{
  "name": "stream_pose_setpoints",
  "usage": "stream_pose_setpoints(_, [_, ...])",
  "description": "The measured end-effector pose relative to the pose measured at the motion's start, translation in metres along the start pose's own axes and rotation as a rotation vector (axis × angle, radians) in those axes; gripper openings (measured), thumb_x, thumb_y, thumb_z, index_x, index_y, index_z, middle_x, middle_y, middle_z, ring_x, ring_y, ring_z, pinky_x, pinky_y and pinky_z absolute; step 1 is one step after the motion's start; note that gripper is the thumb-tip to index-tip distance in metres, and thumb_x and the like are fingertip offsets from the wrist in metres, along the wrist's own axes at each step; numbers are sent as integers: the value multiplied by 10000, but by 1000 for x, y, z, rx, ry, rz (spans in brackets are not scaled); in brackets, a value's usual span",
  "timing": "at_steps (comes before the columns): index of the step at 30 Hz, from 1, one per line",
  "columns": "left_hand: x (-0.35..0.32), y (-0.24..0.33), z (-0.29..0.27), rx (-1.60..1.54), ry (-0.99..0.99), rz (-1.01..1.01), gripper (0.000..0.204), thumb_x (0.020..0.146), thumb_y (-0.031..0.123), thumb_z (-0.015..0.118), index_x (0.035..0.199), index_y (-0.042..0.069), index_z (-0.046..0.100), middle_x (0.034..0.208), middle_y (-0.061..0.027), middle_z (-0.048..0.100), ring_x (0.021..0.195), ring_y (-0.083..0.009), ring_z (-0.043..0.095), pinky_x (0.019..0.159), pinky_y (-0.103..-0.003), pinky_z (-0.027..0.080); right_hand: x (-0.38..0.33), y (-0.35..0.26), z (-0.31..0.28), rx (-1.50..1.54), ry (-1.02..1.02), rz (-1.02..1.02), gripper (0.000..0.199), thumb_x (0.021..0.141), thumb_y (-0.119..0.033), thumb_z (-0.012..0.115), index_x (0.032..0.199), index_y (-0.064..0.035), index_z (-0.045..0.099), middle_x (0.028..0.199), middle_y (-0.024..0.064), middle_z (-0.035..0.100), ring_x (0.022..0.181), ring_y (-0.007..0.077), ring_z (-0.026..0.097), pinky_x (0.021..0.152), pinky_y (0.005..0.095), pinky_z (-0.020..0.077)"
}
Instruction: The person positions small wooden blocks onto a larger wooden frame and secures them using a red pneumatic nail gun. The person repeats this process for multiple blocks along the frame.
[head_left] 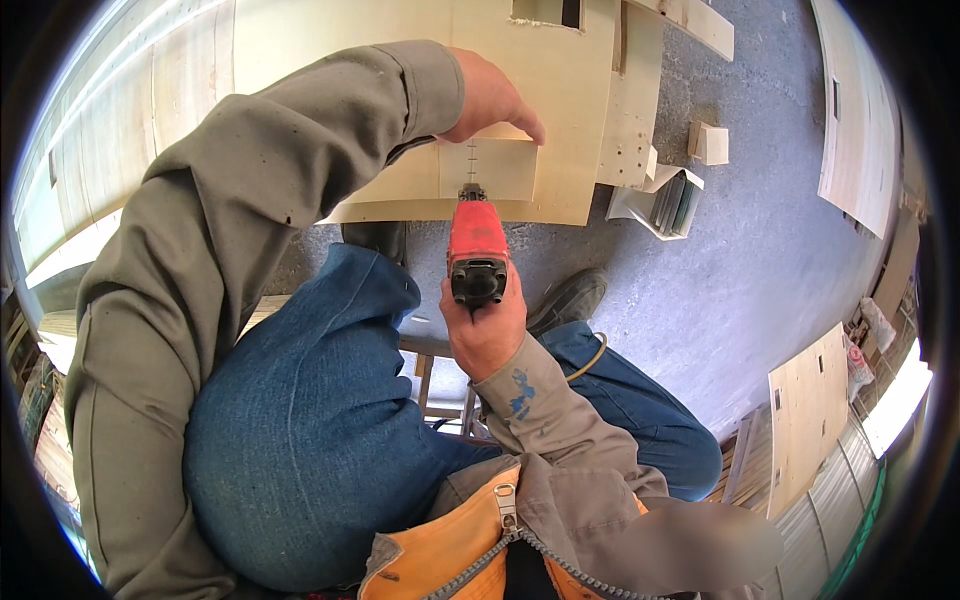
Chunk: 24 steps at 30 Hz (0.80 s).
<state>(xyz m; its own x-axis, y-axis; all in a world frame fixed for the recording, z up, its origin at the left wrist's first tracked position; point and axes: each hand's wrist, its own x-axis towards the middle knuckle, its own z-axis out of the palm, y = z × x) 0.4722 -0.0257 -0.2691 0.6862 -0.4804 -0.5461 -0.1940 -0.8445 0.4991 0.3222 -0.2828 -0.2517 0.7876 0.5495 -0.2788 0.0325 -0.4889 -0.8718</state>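
Note:
My right hand [488, 335] is wrapped round the handle of a red nail gun [478, 232] with a black rear cap. Its dark nose rests at the near part of a small, thin wooden panel [512, 172], beside a short row of ruled marks. This panel lies on a larger pale plywood sheet [575, 120], close to the sheet's near edge. My left hand [492, 100] reaches over from the left and lies at the small panel's far edge. One finger stretches out toward the panel's far right corner; the other fingers are mostly hidden.
A yellow hose [590, 358] curves over my right knee. A wooden block [708, 143] and an opened pack of dark strips [672, 205] sit right of the sheet. More plywood panels [812, 415] stand at the right, above a grey floor [740, 270].

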Motion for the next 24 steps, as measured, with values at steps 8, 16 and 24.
stream_pose_setpoints(8, [2,-4,5,-2,36,37,978,769,-173,668,1528,432,553,1174,-110,760,1099,-367,711,903,-485,596,-5,3,0,114,-66,147,631,861,-66,792,1443,-16,555,1366,227,590,1257,439,587,1079,471,492])
stream_pose_setpoints(16, [0,3,-2,21,-24,-33,985,777,-173,661,1534,447,545,1182,-104,760,1113,-363,710,909,-480,597,-19,-7,-17,0,-71,42,362,936,-38,751,1272,-5,619,1141,145,678,1029,294,672,950,379,531])
stream_pose_setpoints(24, [-1,4,0,15,-14,-37,976,800,-169,658,1538,458,539,1217,-113,750,1130,-359,708,924,-483,597,-23,3,-19,117,-118,115,350,949,-2,737,1274,3,608,1106,81,664,1000,183,638,922,334,529])
